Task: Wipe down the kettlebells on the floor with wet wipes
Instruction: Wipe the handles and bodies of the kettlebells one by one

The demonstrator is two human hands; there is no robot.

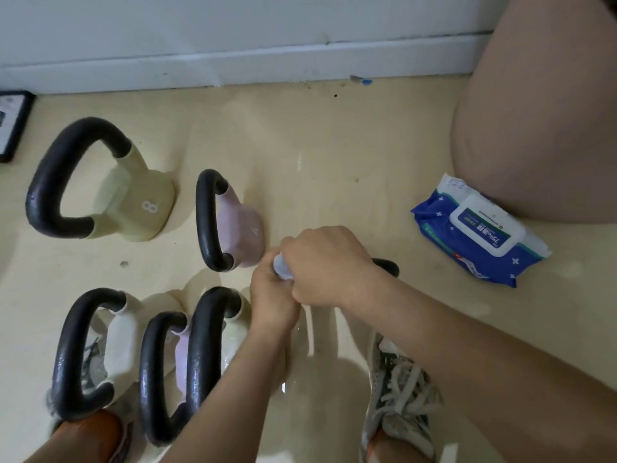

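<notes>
Both hands meet at the middle of the floor over a crumpled pale wet wipe. My right hand grips the wipe from above. My left hand has its fingers curled round the wipe's lower end. A short black handle piece sticks out behind my right wrist; the rest of that kettlebell is hidden. A pink kettlebell lies just left of the hands, and a yellow-green kettlebell marked 8 lies further left. A cream kettlebell, a small pink one and another cream one stand at the lower left.
A blue pack of wet wipes with a shut white lid lies on the floor at the right, beside my bare knee. My shoe is below the hands. A white baseboard runs along the back, and a black-framed object sits at far left.
</notes>
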